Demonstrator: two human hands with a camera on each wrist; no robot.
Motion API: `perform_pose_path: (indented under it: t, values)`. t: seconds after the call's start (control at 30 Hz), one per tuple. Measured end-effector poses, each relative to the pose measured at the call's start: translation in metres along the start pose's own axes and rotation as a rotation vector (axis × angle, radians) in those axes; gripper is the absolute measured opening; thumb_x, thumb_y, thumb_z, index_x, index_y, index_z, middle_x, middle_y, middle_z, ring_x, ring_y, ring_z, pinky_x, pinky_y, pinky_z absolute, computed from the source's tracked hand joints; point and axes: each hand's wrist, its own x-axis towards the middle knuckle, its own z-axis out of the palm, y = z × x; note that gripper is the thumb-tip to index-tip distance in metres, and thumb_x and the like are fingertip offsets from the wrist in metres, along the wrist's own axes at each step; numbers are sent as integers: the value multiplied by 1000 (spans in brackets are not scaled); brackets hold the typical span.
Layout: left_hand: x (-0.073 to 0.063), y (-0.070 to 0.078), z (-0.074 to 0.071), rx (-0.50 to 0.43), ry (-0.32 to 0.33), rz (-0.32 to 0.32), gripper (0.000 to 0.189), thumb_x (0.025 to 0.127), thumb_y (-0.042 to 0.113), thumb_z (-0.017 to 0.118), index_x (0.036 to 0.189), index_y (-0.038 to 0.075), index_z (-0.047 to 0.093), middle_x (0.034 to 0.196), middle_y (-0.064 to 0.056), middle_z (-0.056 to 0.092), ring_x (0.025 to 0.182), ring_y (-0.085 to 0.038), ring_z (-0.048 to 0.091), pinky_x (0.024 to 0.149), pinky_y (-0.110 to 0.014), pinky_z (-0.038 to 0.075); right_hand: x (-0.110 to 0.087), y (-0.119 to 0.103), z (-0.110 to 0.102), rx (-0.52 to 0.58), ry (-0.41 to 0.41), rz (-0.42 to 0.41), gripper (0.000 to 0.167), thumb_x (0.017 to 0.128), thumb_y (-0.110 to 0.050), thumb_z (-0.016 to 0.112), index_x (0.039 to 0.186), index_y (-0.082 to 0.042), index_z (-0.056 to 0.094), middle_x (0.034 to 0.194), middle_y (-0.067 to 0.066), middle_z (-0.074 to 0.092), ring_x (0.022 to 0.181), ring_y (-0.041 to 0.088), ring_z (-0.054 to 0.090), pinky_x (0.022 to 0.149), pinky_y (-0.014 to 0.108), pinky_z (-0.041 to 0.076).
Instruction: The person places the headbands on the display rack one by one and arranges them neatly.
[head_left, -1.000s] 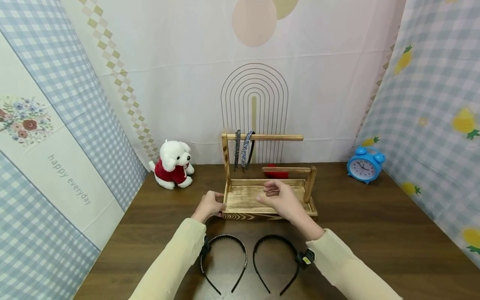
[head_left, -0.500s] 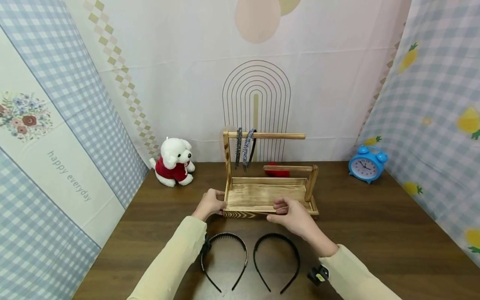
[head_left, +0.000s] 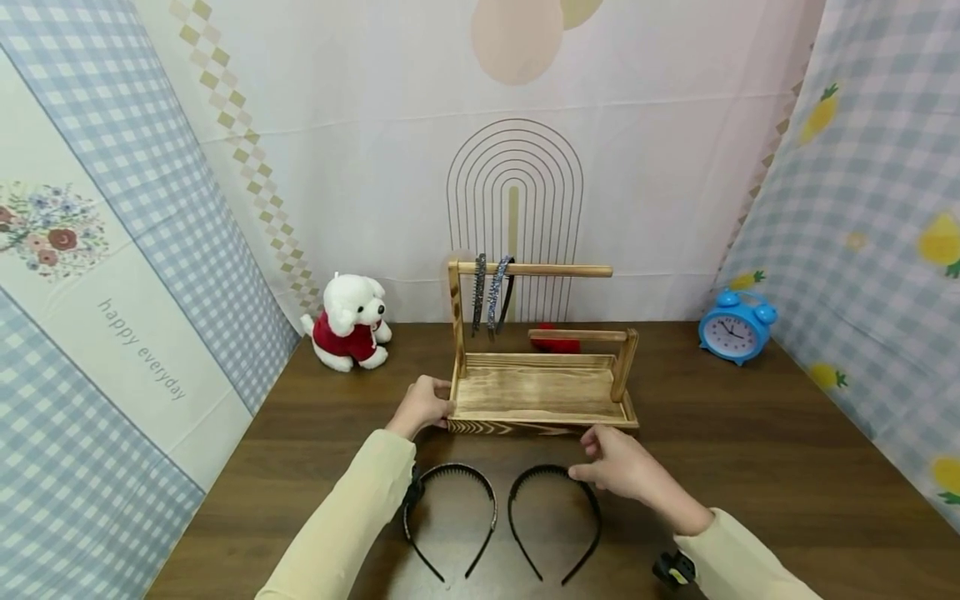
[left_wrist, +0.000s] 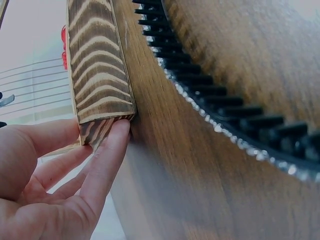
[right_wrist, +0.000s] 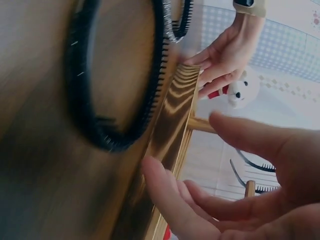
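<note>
My left hand [head_left: 422,406] grips the left end of a wooden stand [head_left: 534,429] with a tray base; in the left wrist view its thumb and fingertips lie against the striped wooden end. My right hand [head_left: 618,461] hovers with fingers spread and slightly bent, thumb tip close to the top of a black toothed headband [head_left: 512,508] on the table. Nothing sits between its thumb and fingers in the right wrist view. Left of that one lies another headband [head_left: 492,500], black with a glittery outer edge. Two glittery headbands, one dark [head_left: 478,292] and one bluish [head_left: 495,292], hang on the upper bar.
A white plush dog [head_left: 351,325] in a red top sits at the back left. At the back right stands a blue alarm clock [head_left: 737,329]. A red object [head_left: 557,343] shows behind the lower bar [head_left: 577,335]. Printed cloth [head_left: 360,167] encloses the brown table [head_left: 750,467].
My right hand has come down from over the tray, moving toward me and to the right, to the right-hand headband. The left hand has stayed at the stand's end.
</note>
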Motion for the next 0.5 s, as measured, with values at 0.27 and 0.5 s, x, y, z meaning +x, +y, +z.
perform_pose_path:
  t: [0.27, 0.5]
  values:
    - [0, 2, 2, 0, -8, 5, 45, 87, -5, 62, 132, -8, 56, 114, -27, 67, 72, -20, 68, 58, -35, 61, -15, 20, 5, -150, -119, 74, 47, 82, -26, 80, 113, -1, 55, 93, 11, 54, 57, 19, 57, 51, 32, 49]
    - [-1, 2, 3, 15, -2, 6, 43, 87, -6, 60, 130, -8, 58, 114, -26, 68, 78, -24, 71, 58, -36, 61, -16, 23, 16, -138, -148, 101, 52, 79, -15, 82, 118, 3, 53, 103, 19, 52, 57, 20, 59, 51, 32, 53]
